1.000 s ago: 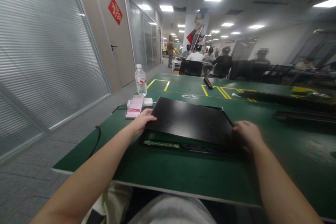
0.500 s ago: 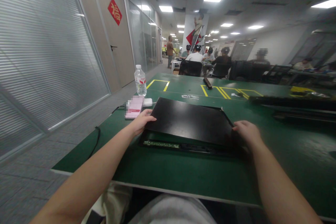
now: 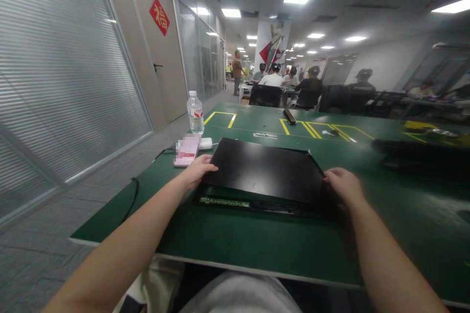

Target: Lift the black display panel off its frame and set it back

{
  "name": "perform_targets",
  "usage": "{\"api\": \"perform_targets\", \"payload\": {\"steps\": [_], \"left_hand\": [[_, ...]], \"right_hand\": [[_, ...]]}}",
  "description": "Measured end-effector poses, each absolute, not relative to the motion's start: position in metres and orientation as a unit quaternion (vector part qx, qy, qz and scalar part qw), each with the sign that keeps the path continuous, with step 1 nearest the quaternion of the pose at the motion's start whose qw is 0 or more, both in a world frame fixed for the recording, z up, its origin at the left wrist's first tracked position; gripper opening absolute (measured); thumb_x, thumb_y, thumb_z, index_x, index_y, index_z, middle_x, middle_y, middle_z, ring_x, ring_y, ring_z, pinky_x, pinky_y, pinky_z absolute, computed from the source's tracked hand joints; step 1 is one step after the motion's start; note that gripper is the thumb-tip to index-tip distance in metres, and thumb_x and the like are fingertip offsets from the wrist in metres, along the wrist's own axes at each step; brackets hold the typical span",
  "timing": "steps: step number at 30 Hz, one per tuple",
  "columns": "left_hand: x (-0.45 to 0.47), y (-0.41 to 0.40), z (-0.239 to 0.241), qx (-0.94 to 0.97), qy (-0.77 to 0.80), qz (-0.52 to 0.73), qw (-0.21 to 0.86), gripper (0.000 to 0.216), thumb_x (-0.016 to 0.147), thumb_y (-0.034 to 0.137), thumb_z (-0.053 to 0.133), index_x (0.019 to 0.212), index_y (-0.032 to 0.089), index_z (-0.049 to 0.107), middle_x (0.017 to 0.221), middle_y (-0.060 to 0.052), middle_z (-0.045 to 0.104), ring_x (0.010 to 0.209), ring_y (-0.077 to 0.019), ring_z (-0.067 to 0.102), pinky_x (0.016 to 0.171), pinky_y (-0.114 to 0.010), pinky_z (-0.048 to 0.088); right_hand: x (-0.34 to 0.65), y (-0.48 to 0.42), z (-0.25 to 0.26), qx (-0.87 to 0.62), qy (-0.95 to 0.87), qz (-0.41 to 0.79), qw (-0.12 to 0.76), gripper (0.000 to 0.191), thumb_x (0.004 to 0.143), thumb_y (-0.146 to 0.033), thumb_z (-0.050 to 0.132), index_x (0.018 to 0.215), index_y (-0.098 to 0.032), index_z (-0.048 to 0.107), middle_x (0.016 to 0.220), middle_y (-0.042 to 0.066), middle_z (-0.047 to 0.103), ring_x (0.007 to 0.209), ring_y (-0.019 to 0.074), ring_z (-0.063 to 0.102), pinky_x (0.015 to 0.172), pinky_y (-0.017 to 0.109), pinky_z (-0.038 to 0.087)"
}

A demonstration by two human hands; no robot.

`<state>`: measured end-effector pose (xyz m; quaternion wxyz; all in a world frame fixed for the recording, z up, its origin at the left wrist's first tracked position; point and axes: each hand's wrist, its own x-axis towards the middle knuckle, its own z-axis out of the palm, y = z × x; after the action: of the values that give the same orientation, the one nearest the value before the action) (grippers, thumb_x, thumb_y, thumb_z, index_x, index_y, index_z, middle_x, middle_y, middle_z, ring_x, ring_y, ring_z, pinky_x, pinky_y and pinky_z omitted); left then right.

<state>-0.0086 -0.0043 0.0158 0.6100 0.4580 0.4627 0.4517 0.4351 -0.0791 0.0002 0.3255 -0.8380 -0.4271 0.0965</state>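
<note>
A flat black display panel [image 3: 262, 168] is held between my two hands, its near edge raised a little above the dark frame under it. My left hand [image 3: 200, 170] grips the left edge, thumb on top and fingers beneath. On the right edge, my right hand [image 3: 342, 182] is closed with the fingers curled round it. Below the panel's near edge shows a strip of green circuit board [image 3: 224, 202], set in a long black frame [image 3: 279, 208] on the green table [image 3: 264, 249]. The panel hides most of what lies under it.
Left of the panel are a phone [image 3: 186, 152], a white charger [image 3: 205, 144] and a water bottle [image 3: 195, 113]. Blurred dark long parts [image 3: 422, 156] are at the right. Further back lie a small dark strip [image 3: 290, 116] and yellow tape marks [image 3: 312, 129]. People sit at tables beyond.
The dark long parts at the right have shifted rightward and are blurred. My hands and the panel are almost still; the view has moved slightly.
</note>
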Motion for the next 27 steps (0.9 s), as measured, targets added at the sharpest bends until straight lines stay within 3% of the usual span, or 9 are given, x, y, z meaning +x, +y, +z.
{"api": "perform_targets", "payload": {"steps": [27], "left_hand": [[-0.007,-0.006,0.018,0.462,0.467,0.437,0.614,0.042,0.056,0.000,0.071,0.095,0.016,0.066,0.079,-0.003,0.075,0.073,-0.0215,0.073,0.071,-0.032,0.059]], "right_hand": [[0.443,-0.074,-0.011,-0.831,-0.455,0.053,0.317,0.027,0.074,-0.041,0.057,0.084,-0.022,0.074,0.085,0.009,0.075,0.082,0.0262,0.068,0.069,0.033,0.046]]}}
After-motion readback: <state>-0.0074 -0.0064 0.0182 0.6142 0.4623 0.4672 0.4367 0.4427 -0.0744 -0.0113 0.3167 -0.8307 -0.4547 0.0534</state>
